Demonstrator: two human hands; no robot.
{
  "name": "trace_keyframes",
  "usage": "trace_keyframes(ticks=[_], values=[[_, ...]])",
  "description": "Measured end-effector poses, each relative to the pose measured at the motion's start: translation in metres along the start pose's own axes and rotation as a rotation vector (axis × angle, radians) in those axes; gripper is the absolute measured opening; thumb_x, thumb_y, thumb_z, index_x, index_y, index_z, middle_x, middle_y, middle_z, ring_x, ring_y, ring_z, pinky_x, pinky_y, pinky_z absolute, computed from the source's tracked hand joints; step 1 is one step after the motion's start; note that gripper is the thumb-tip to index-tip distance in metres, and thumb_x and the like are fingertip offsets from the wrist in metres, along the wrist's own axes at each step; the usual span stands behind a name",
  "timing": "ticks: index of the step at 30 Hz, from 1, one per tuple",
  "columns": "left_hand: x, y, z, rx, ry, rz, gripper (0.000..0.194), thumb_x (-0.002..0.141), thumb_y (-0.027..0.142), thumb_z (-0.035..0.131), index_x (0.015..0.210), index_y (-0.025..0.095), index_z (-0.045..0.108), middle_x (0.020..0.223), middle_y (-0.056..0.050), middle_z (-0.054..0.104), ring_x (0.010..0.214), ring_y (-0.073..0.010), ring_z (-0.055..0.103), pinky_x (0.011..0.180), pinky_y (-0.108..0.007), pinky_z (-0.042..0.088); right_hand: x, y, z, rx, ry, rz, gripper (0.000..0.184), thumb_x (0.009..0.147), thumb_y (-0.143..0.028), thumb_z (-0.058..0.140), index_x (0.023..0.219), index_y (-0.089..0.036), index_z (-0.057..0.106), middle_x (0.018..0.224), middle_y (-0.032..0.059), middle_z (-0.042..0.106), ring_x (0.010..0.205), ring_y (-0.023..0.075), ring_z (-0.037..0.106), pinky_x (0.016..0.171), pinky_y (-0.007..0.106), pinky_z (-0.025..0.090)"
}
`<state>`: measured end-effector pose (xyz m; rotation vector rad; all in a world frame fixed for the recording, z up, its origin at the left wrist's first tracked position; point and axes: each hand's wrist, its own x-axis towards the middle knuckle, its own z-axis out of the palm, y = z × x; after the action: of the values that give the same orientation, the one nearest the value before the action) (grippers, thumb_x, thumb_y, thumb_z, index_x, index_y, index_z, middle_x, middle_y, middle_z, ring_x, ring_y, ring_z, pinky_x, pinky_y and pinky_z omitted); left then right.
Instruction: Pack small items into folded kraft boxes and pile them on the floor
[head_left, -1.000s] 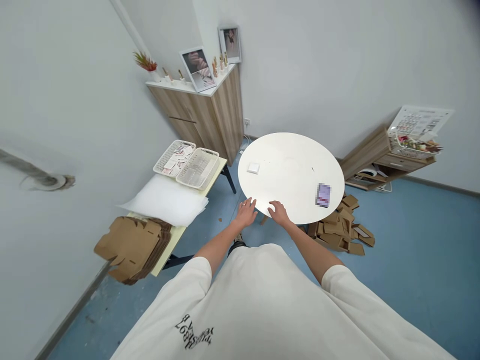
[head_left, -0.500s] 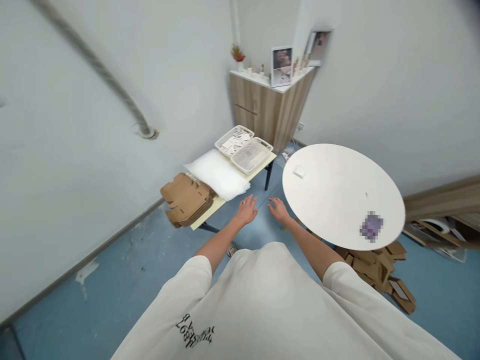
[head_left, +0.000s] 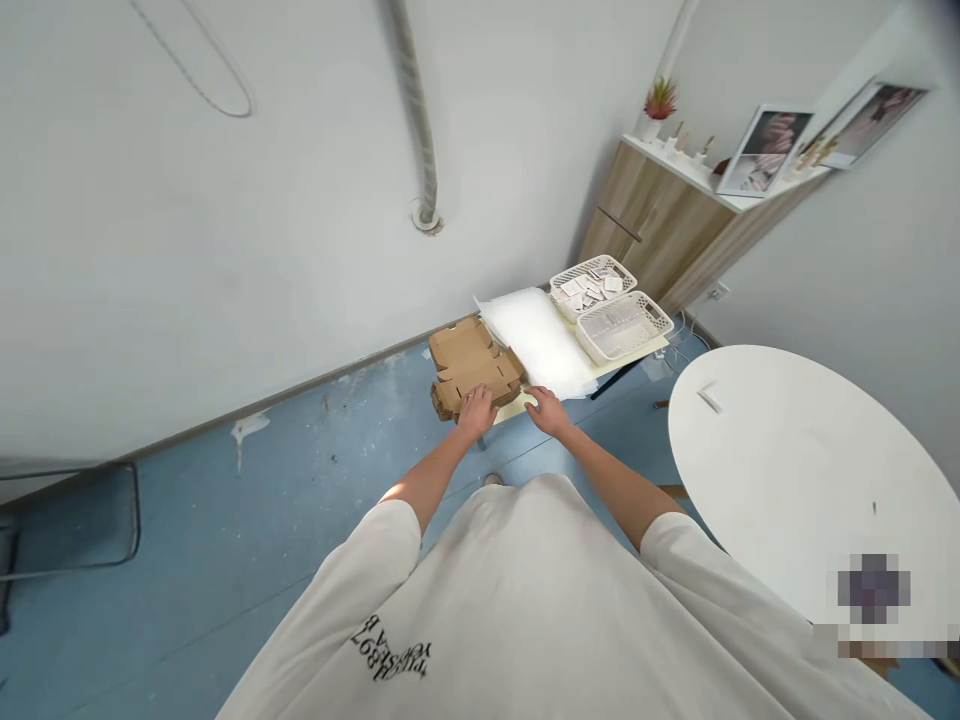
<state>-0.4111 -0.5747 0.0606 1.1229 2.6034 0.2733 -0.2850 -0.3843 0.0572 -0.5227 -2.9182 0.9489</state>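
A stack of flat brown cardboard box blanks (head_left: 469,365) lies at the near end of a narrow pale-yellow table (head_left: 510,408). My left hand (head_left: 478,412) is at the stack's near edge, fingers stretched over the top sheet; whether they press on it I cannot tell. Just right of the stack, my right hand (head_left: 547,412) hovers by the table's edge with its fingers apart and nothing in them. Beyond it, white foam sheets (head_left: 540,340) lie in a pile beside the cardboard.
Two white plastic baskets stand at the table's far end: one basket (head_left: 559,300) holds small cards, the other basket (head_left: 660,325) clear packets. A round white table (head_left: 795,440) is on the right, a wooden cabinet (head_left: 667,225) behind. A black metal frame (head_left: 137,510) stands at left.
My view has swung left, from the round table to the narrow table. Both hands have come up to the cardboard stack, the left now over its near edge.
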Motion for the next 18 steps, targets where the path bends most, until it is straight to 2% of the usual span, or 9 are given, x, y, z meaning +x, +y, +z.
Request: trace_keyframes(ticks=[5, 8, 12, 15, 18], values=[[0.008, -0.043, 0.0, 0.023, -0.108, -0.076, 0.049, 0.093, 0.043, 0.058, 0.135, 0.019, 0.053, 0.149, -0.016, 0.047, 0.141, -0.0328, 0.038, 0.116, -0.047, 0.029, 0.037, -0.027, 0.022, -0.102, -0.129, -0.087, 0.049, 0.09, -0.016, 0.052, 0.138, -0.024, 0.058, 0.145, 0.0089, 0.054, 0.133, 0.03, 0.047, 0.11, 0.046, 0.039], [0.012, -0.057, 0.001, -0.01, -0.144, -0.139, 0.05, 0.092, 0.048, 0.059, 0.132, 0.019, 0.056, 0.145, -0.017, 0.05, 0.139, -0.0338, 0.041, 0.115, -0.048, 0.029, 0.051, -0.037, 0.03, -0.152, -0.186, -0.118, 0.051, 0.089, -0.014, 0.053, 0.14, -0.024, 0.058, 0.146, 0.0097, 0.054, 0.135, 0.0312, 0.045, 0.112, 0.048, 0.036], [0.018, -0.069, -0.002, -0.075, -0.175, -0.181, 0.05, 0.09, 0.052, 0.059, 0.131, 0.023, 0.06, 0.142, -0.013, 0.054, 0.135, -0.0328, 0.046, 0.111, -0.045, 0.037, 0.063, -0.045, 0.035, -0.195, -0.235, -0.142, 0.049, 0.092, -0.017, 0.051, 0.14, -0.023, 0.057, 0.146, 0.0118, 0.054, 0.133, 0.0329, 0.045, 0.112, 0.051, 0.033], [0.022, -0.074, -0.007, -0.091, -0.185, -0.151, 0.04, 0.094, 0.044, 0.054, 0.127, 0.023, 0.064, 0.137, -0.012, 0.059, 0.129, -0.0306, 0.052, 0.106, -0.043, 0.042, 0.069, -0.048, 0.037, -0.232, -0.256, -0.147, 0.046, 0.093, -0.019, 0.05, 0.138, -0.023, 0.058, 0.144, 0.012, 0.056, 0.132, 0.0326, 0.046, 0.111, 0.051, 0.032], [0.02, -0.075, -0.012, -0.062, -0.197, -0.091, 0.029, 0.097, 0.029, 0.048, 0.114, 0.021, 0.07, 0.125, -0.012, 0.066, 0.121, -0.0281, 0.057, 0.103, -0.043, 0.044, 0.074, -0.052, 0.038, -0.282, -0.266, -0.143, 0.044, 0.093, -0.019, 0.05, 0.136, -0.023, 0.059, 0.141, 0.0122, 0.058, 0.131, 0.0315, 0.046, 0.112, 0.049, 0.029]])
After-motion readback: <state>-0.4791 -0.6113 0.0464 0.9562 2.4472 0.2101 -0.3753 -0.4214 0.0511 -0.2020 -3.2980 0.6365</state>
